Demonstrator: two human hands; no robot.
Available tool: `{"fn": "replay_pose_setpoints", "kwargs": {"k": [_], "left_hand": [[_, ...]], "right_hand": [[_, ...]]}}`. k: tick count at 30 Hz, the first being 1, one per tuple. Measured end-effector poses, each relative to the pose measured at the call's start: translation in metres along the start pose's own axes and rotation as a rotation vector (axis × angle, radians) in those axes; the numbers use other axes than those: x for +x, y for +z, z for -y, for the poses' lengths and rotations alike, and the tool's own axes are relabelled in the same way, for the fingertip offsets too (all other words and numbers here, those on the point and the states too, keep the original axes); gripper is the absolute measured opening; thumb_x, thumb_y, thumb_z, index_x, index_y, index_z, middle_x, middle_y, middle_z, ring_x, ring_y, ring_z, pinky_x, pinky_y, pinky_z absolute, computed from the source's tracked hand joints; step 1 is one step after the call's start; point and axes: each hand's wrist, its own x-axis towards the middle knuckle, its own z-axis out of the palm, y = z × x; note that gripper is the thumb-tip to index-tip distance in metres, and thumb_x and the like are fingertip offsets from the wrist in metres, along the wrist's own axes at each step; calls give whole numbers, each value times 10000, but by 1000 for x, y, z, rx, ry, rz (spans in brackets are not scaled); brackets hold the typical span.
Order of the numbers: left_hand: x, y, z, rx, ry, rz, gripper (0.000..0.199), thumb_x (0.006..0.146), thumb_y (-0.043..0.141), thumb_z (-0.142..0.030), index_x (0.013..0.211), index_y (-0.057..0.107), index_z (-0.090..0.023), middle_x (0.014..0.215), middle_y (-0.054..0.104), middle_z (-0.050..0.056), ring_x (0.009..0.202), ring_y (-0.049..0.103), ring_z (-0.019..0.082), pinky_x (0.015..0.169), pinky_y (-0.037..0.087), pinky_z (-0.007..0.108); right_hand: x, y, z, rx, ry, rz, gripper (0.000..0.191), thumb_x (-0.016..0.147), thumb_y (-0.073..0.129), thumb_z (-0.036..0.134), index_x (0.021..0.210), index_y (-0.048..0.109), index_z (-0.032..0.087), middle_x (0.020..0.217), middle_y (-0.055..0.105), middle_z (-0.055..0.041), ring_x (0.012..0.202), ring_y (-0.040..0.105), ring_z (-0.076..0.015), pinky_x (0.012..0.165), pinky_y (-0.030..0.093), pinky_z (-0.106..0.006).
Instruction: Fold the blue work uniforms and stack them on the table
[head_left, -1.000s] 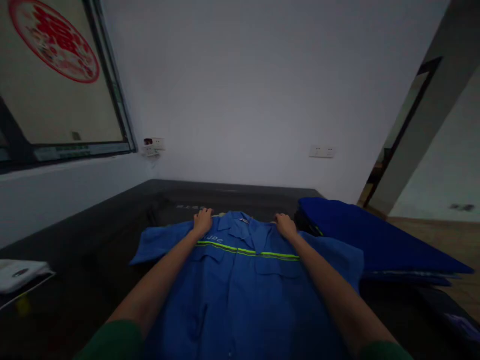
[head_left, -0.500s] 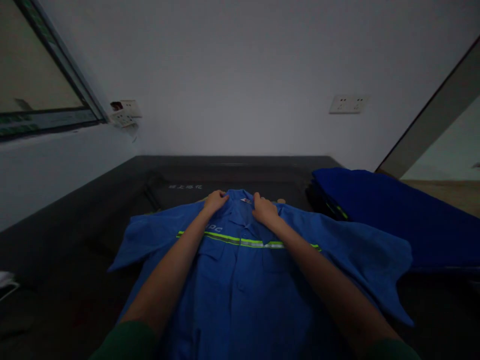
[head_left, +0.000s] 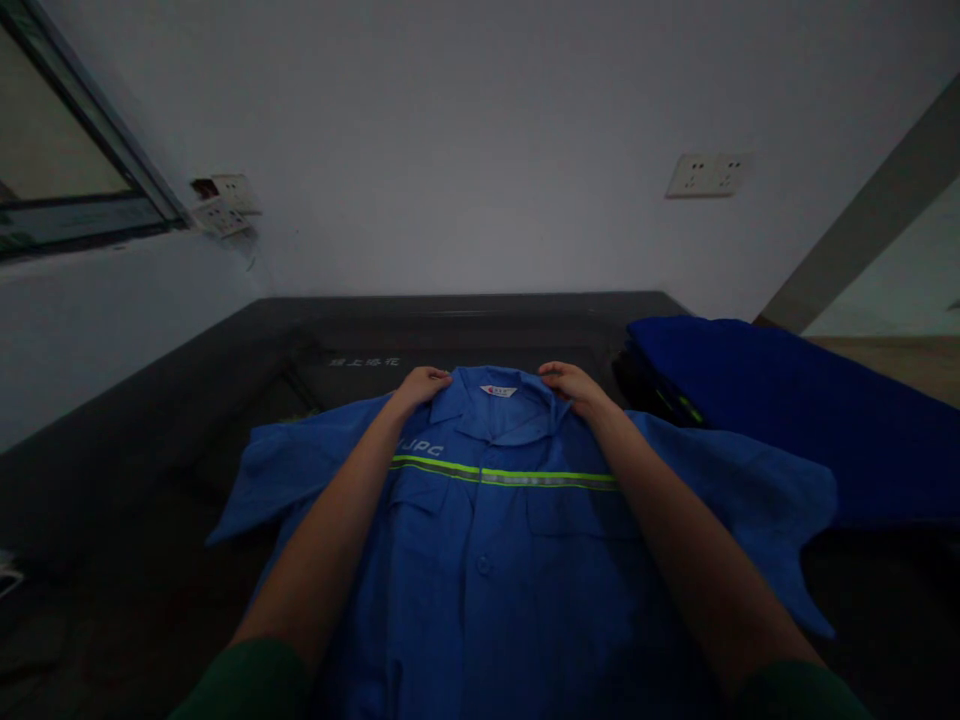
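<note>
Pale walls fitted with sockets (head_left: 705,176) rise behind a dark desk (head_left: 465,305), on which a blue short-sleeved shirt (head_left: 487,620) is laid front up, its sleeves spread to either side. At the neck, the collar (head_left: 517,434) is gripped from both sides: by the left hand (head_left: 421,388), fingers curled nearly closed on its edge, and by the right hand (head_left: 579,386), with fabric seemingly pinched between thumb and fingers. How firmly the cloth is squeezed cannot be told. Beside the right sleeve, a darker blue folded cloth (head_left: 772,415) is seen.

Light, limp handling is to be expected of the fabric, with little risk of damage; creases may be formed if it is pulled unevenly. More body is likely offered by the collar and shoulder seams, so the shirt is best held there, at matching points, rather than by the loose sleeves.
</note>
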Motion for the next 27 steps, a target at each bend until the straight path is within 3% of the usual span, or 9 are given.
{"fn": "replay_pose_setpoints", "kwargs": {"k": [4, 10, 17, 22, 27], "left_hand": [[4, 3, 2, 56, 47, -42, 191, 743, 602, -292, 814, 705, -147, 913, 733, 76, 904, 660, 202, 775, 488, 254], [5, 0, 4, 138, 73, -83, 198, 758, 551, -294, 788, 697, -163, 797, 722, 53, 771, 661, 193, 679, 498, 253], [5, -5, 1, 252, 71, -112, 178, 786, 539, -267, 780, 689, -172, 818, 720, 64, 823, 659, 210, 702, 484, 258], [5, -4, -1, 305, 74, -90, 159, 781, 553, -253, 778, 690, -171, 838, 724, 73, 830, 662, 216, 699, 479, 258], [4, -5, -1, 325, 93, -69, 172, 780, 553, -262, 800, 700, -176, 814, 726, 67, 822, 661, 217, 689, 482, 258]], "right_hand": [[6, 6, -6, -48, -10, -35, 170, 717, 569, 73, 858, 587, 166, 552, 546, 59, 471, 504, -85, 500, 414, -176], [3, -8, -3, -108, -26, 56, 236, 711, 599, 58, 926, 604, 155, 512, 535, 67, 411, 455, -71, 455, 386, -167], [5, -11, -5, -92, -49, -65, 217, 762, 505, 26, 911, 591, 159, 582, 555, 44, 496, 531, -90, 522, 443, -189], [5, -14, 6, -585, -210, -139, 27, 777, 640, 176, 768, 633, 152, 805, 669, -57, 760, 617, -153, 683, 461, -230], [-5, -16, 20, -968, -218, -145, 281, 797, 664, 449, 825, 654, 170, 932, 692, -121, 887, 640, -234, 738, 465, -288]]}}
